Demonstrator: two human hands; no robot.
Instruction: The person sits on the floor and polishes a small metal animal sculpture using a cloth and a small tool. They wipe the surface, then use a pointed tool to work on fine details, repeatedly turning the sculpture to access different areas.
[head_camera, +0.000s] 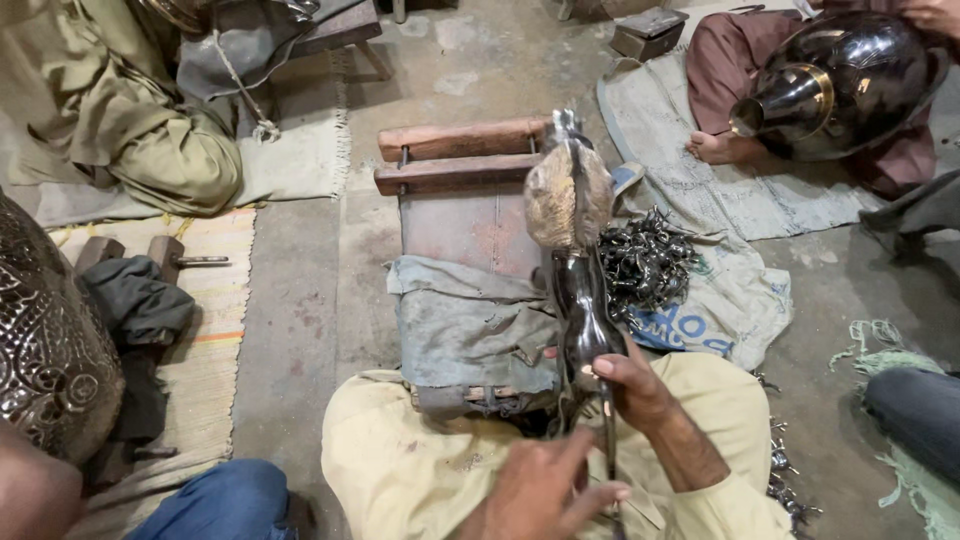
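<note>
Partly cut off below, the left hand (545, 485) pinches a thin rod (609, 440); the right hand (632, 385) grips the dark metal piece (583, 310), hiding its base.

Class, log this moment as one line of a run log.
right hand: grips dark metal piece | left hand: on its lower rod | piece over wooden bench | metal parts pile beside

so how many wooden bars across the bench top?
2: far wooden bar and near wooden bar just below it, both at the bench's far end. Cloth may hide more.
</note>
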